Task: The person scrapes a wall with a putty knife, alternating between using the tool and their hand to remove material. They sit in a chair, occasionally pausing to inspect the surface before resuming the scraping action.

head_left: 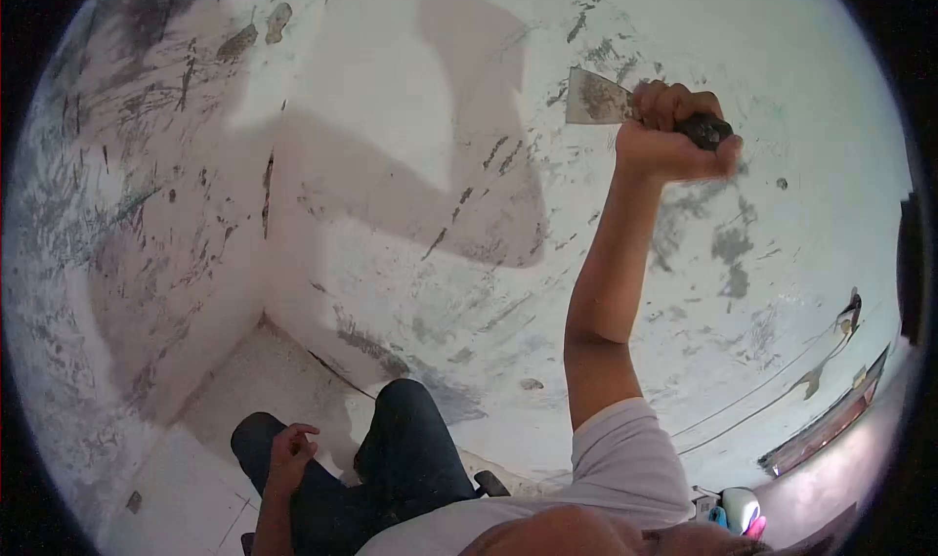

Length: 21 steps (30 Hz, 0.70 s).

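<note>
My right hand (674, 131) is raised high and wrapped round the black handle (705, 131) of a scraper. The flat metal scraper blade (598, 99) points left and lies close to the patchy white wall (508, 312); whether its edge touches cannot be made out. Stains mark the blade. Down at the lower left, my left hand (291, 453) rests by my thigh in dark trousers (415, 449). Its fingers are loosely bent and partly stretched out, with nothing visible in them.
Walls meet in a corner (264, 307) at left, with grey scraped patches on both. Pale floor tiles (191, 483) lie below. At right, cables (752, 414) run along the wall near a long recess (826, 419). Several small colourful items (738, 509) stand at lower right.
</note>
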Tool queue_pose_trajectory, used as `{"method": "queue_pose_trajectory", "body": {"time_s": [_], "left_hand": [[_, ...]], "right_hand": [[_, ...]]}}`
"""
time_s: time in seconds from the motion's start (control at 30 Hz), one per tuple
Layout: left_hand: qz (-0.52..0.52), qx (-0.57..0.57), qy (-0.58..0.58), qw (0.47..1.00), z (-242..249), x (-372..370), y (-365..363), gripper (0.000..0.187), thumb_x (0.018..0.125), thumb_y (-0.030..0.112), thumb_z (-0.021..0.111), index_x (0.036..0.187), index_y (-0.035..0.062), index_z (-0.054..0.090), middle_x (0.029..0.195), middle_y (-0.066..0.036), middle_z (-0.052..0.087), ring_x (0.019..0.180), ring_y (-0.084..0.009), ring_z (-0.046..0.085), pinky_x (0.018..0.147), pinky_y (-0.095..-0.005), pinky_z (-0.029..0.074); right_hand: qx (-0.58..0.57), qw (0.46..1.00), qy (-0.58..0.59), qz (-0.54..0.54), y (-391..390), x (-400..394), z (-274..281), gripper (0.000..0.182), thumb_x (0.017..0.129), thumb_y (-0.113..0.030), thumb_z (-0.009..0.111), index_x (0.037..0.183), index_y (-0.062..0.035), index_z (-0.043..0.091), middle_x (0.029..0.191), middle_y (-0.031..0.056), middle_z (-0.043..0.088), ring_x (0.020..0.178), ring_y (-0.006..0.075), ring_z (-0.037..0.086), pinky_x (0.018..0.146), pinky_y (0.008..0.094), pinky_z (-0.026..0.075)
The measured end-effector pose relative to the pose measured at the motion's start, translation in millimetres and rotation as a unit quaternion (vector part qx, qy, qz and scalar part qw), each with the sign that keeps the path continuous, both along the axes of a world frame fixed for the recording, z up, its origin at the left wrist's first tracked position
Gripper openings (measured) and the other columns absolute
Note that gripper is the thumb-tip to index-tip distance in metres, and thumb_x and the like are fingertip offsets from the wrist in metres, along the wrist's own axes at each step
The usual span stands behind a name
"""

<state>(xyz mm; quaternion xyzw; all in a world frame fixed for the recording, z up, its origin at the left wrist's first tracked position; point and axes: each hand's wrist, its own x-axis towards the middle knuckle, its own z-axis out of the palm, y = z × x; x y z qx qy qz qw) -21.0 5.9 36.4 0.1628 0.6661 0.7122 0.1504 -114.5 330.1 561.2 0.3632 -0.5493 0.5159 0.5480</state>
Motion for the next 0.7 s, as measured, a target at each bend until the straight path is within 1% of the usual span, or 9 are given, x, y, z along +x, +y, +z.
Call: {"method": "queue_pose_trajectory", "body": {"time_s": [0.07,0.1,0.23,0.33,0.4,0.47,0.53,0.63,0.7], "left_hand": [[0.001,0.005,-0.013,1.000,6,1,1,0.022,0.077,0.002,0.064,0.099,0.0053,0.065,0.062,0.007,0.040,0.058,-0.0038,0.036,0.054,-0.0229,0.029],[0.004,0.012,-0.023,1.000,9,1,2,0.022,0.077,0.002,0.064,0.099,0.0053,0.065,0.062,0.007,0.040,0.057,-0.0037,0.036,0.054,-0.0227,0.029],[0.003,0.020,-0.009,1.000,2,-2,6,0.021,0.077,0.002,0.064,0.098,0.0049,0.065,0.062,0.007,0.039,0.056,-0.0037,0.034,0.054,-0.0229,0.029],[-0.002,0.026,-0.016,1.000,8,4,1,0.020,0.077,0.001,0.063,0.098,0.0039,0.065,0.061,0.007,0.039,0.055,-0.0035,0.033,0.053,-0.0229,0.028],[-0.016,0.032,-0.013,0.999,8,0,2,0.019,0.079,-0.001,0.062,0.098,0.0030,0.064,0.060,0.006,0.039,0.054,-0.0032,0.032,0.052,-0.0232,0.026],[-0.013,0.026,-0.015,0.999,12,0,2,0.019,0.080,-0.001,0.061,0.098,0.0029,0.064,0.060,0.007,0.038,0.054,-0.0033,0.032,0.052,-0.0236,0.026],[-0.016,0.013,-0.022,1.000,11,4,2,0.019,0.081,-0.002,0.060,0.099,0.0027,0.064,0.059,0.007,0.037,0.054,-0.0034,0.031,0.052,-0.0239,0.025],[-0.016,0.053,-0.013,0.998,7,-3,5,0.019,0.082,-0.001,0.061,0.100,0.0029,0.064,0.059,0.006,0.037,0.054,-0.0034,0.031,0.052,-0.0240,0.027],[-0.019,0.018,-0.018,0.999,5,1,3,0.019,0.082,-0.001,0.061,0.100,0.0027,0.064,0.060,0.005,0.039,0.055,-0.0041,0.033,0.053,-0.0241,0.029]], "right_hand": [[0.009,0.999,-0.007,-0.043,23,-28,0,0.050,0.075,-0.059,0.041,0.057,-0.0138,0.027,0.050,-0.0023,0.020,0.044,0.0127,0.016,0.047,0.0306,0.012],[0.022,0.998,-0.058,-0.018,16,-24,3,0.049,0.076,-0.056,0.042,0.057,-0.0136,0.028,0.050,-0.0018,0.019,0.044,0.0125,0.016,0.047,0.0305,0.013],[-0.033,0.998,0.025,0.041,-11,0,17,0.049,0.075,-0.054,0.046,0.058,-0.0118,0.030,0.050,-0.0009,0.020,0.044,0.0141,0.017,0.047,0.0320,0.014],[0.059,0.995,-0.033,-0.076,15,-29,9,0.060,0.078,-0.070,0.041,0.059,-0.0131,0.035,0.048,-0.0007,0.028,0.043,0.0135,0.021,0.043,0.0327,0.015],[0.082,0.994,-0.073,-0.018,19,-15,15,0.059,0.079,-0.069,0.039,0.058,-0.0139,0.037,0.047,-0.0011,0.029,0.042,0.0140,0.022,0.043,0.0328,0.015],[0.015,0.998,-0.003,0.057,15,17,23,0.047,0.075,-0.058,0.046,0.054,-0.0168,0.035,0.045,-0.0016,0.022,0.043,0.0137,0.017,0.046,0.0313,0.016],[-0.147,0.988,-0.008,-0.050,1,-14,18,0.043,0.076,-0.053,0.042,0.055,-0.0157,0.037,0.046,-0.0015,0.022,0.042,0.0144,0.016,0.046,0.0323,0.015],[0.062,0.996,-0.058,-0.008,8,-12,6,0.046,0.078,-0.055,0.043,0.058,-0.0143,0.035,0.046,-0.0013,0.022,0.043,0.0151,0.017,0.045,0.0325,0.014],[0.026,0.998,-0.015,0.061,12,12,13,0.047,0.077,-0.057,0.043,0.057,-0.0147,0.035,0.046,-0.0012,0.022,0.043,0.0149,0.017,0.046,0.0317,0.013]]}}
